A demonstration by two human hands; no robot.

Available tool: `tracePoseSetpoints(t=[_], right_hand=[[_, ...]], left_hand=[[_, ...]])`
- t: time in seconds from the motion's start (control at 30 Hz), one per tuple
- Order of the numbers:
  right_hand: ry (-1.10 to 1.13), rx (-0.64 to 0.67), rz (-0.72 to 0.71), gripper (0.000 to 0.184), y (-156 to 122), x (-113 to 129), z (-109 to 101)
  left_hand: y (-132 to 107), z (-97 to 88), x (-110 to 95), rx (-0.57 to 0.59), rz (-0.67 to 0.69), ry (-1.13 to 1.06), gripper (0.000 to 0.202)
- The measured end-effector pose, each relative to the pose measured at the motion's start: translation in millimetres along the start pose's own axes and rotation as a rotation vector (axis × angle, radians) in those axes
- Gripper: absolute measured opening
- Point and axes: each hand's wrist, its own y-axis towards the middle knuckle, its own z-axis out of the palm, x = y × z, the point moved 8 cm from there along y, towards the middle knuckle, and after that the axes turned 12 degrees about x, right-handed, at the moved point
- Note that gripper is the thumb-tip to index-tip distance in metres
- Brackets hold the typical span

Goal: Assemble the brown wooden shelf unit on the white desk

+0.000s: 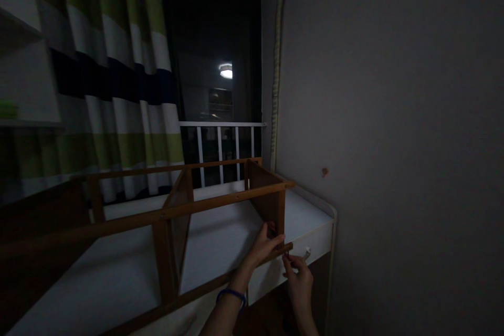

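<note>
A brown wooden frame [218,200] with upright divider panels lies across a white desk top [220,231]. At its near right corner, my left hand [263,245] is wrapped round the corner post [281,210], thumb on the outer side. A dark blue band [231,294] circles the left wrist. Just below, my right hand [298,275] pinches something small and dark under the end of the bottom rail [288,247]. The pinched piece is too small and dim to name.
The desk's white drawer front with a metal handle [307,253] is close to my right hand. A grey wall [394,142] bounds the right side. Behind stand white window bars [219,152] and a striped curtain [118,84]. White shelving [23,63] is at far left.
</note>
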Motion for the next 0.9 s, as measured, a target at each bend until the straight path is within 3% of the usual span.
tracePoseSetpoints(t=[0.3, 0.47, 0.77, 0.83, 0.9], right_hand=[[-0.027, -0.002, 0.052, 0.044, -3, -9, -4], [-0.121, 0.028, 0.023, 0.04, 5, -5, 1], [-0.096, 0.025, 0.02, 0.036, 10, -7, 3], [-0.077, 0.014, 0.017, 0.037, 10, -8, 2], [-0.057, 0.003, 0.019, 0.037, 10, -9, 2]], left_hand=[[0, 0.3, -5, -0.005, 0.025, 0.02, 0.039], [0, 0.1, -3, 0.003, 0.025, 0.025, 0.038], [2, -1.9, 0, -0.026, 0.042, 0.036, 0.041], [2, -3.4, -8, -0.055, 0.062, 0.039, 0.042], [-5, -10.5, -21, -0.18, 0.111, 0.049, 0.043]])
